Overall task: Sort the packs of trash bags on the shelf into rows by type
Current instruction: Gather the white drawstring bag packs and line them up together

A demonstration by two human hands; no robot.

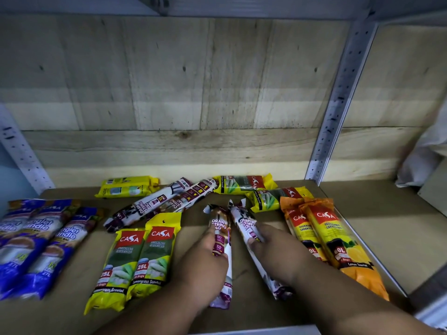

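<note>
Two white-and-maroon drawstring-bag packs lie upright mid-shelf. My left hand (203,264) grips the left drawstring pack (220,228); my right hand (275,250) holds the right drawstring pack (244,221). Two more drawstring packs (154,204) lie slanted behind them. Two yellow-green lemongrass packs (137,257) stand side by side to the left, three blue handle-bag packs (41,243) at the far left, two orange lemon-scented packs (329,238) on the right. Further yellow packs (244,184) and one more yellow pack (128,187) lie crosswise at the back.
The cardboard-lined shelf (377,228) has a wooden back wall (183,146). A perforated metal upright (336,112) stands at the back right, another upright (21,155) at the left. A white bundle (425,155) sits in the neighbouring bay.
</note>
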